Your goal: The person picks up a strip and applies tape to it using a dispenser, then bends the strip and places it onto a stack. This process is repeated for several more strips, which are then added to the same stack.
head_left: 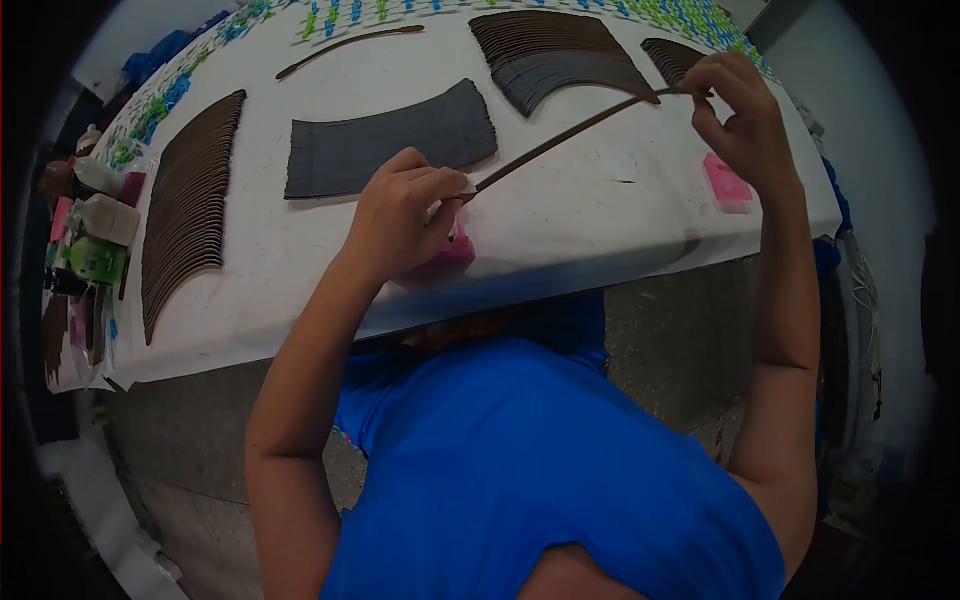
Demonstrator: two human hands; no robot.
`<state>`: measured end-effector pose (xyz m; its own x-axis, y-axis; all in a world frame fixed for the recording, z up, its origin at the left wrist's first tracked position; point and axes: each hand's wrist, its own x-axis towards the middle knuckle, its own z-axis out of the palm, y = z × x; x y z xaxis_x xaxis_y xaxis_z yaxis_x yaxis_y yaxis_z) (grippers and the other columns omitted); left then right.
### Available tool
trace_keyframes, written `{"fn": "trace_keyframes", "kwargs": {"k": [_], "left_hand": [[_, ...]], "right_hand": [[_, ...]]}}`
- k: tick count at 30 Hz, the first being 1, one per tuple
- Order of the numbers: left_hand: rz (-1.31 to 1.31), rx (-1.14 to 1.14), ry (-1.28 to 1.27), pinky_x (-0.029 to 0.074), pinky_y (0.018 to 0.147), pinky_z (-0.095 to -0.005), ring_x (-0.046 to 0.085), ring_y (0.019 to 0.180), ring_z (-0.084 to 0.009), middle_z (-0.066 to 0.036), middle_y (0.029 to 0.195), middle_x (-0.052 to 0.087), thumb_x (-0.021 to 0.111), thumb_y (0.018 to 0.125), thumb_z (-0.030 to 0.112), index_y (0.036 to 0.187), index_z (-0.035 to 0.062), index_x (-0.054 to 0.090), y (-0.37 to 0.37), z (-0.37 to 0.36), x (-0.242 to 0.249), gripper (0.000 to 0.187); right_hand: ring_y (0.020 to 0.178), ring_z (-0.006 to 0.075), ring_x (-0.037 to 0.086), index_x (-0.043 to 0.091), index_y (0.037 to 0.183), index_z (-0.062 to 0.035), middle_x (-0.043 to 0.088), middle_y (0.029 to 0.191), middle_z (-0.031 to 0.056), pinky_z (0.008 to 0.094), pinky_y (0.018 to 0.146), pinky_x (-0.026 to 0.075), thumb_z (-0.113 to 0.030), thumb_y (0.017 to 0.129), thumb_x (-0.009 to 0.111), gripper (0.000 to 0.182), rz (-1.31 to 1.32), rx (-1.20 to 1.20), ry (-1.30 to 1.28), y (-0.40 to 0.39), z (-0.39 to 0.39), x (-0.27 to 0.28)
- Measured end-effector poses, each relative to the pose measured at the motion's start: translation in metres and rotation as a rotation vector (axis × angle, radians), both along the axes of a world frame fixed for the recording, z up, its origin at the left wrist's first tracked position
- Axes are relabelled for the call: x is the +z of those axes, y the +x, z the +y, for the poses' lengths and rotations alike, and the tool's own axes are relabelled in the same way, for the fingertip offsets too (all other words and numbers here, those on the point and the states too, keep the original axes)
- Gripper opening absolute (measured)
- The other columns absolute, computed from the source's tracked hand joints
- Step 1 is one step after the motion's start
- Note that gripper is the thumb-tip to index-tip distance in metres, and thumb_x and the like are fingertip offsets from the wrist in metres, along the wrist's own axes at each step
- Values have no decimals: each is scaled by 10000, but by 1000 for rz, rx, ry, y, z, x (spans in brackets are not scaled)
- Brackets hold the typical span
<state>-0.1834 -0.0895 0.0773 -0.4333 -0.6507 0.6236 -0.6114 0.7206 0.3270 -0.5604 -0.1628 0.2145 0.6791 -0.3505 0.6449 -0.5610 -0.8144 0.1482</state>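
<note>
The left hand (405, 212) and right hand (742, 122) both pinch one thin brown strip (570, 134). It slants above the white table (590, 215).

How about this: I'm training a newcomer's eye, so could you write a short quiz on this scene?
1. True or false: the left hand and the right hand hold the same thin brown strip.

2. What colour is the small object on the table below the right hand?
A) green
B) pink
C) white

3. Fill in "near" or "far": the loose strip lies on the ____ side of the dark grey stack.

Key: 1 true; 2 B; 3 far.
</note>
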Motion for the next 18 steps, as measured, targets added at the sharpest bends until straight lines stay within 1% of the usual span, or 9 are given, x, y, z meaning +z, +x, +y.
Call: {"fn": "trace_keyframes", "kwargs": {"k": [4,6,7,8,9,10,11,14,18], "left_hand": [[91,-25,177,551,720,-358,642,813,-231,-56,839,737,732,793,-19,978,67,732,-9,1,1,204],[175,-39,271,551,724,-354,650,823,-208,-52,848,734,736,825,-16,992,61,720,-6,4,5,184],[355,-107,573,550,726,-343,651,842,-177,-40,868,726,735,858,-10,1001,56,705,0,5,12,161],[537,-177,872,549,728,-333,651,861,-145,-27,889,718,734,890,-5,1011,50,691,7,6,16,139],[539,-170,861,549,728,-333,651,861,-145,-27,889,718,734,890,-5,1011,50,691,16,5,19,139],[697,-340,1006,543,735,-318,643,849,-129,-19,902,704,719,907,-7,1016,53,682,28,5,22,130],[852,-516,1143,537,741,-304,635,837,-112,-12,914,690,705,923,-8,1022,55,673,38,4,25,121],[1144,-561,1216,515,738,-288,629,789,-125,-23,893,676,681,920,-24,1044,62,660,58,12,23,153],[1247,-586,1191,482,719,-287,616,769,-134,-37,877,659,673,922,-18,1045,71,645,75,20,15,155]], "right_hand": [[948,222,619,642,1005,4,636,965,80,348,847,512,86,812,626,210,34,-26,101,10,-4,32],[914,164,584,631,1005,-22,608,969,39,311,819,480,52,844,608,179,25,-38,249,1,-17,38],[914,164,584,631,1005,-22,608,969,39,311,819,480,52,844,608,179,26,-31,244,-6,-20,37],[891,139,552,618,977,-39,581,957,21,292,801,453,22,847,598,145,-46,-27,502,-14,-25,34],[867,113,520,605,948,-56,555,945,4,274,783,427,-9,849,587,111,-118,-22,760,-19,-30,30],[867,113,520,605,948,-56,555,945,4,274,783,427,-9,849,587,111,-115,-9,750,-20,-30,25],[863,108,522,596,911,-63,551,926,-3,259,796,432,-26,837,565,89,-204,26,962,-20,-27,19],[827,114,498,578,879,-93,540,911,4,239,794,408,-67,787,539,103,-276,91,1294,-27,-33,-21],[777,147,458,557,874,-68,541,896,45,290,725,415,-44,759,560,118,-763,378,1851,-7,-12,-80]]}}
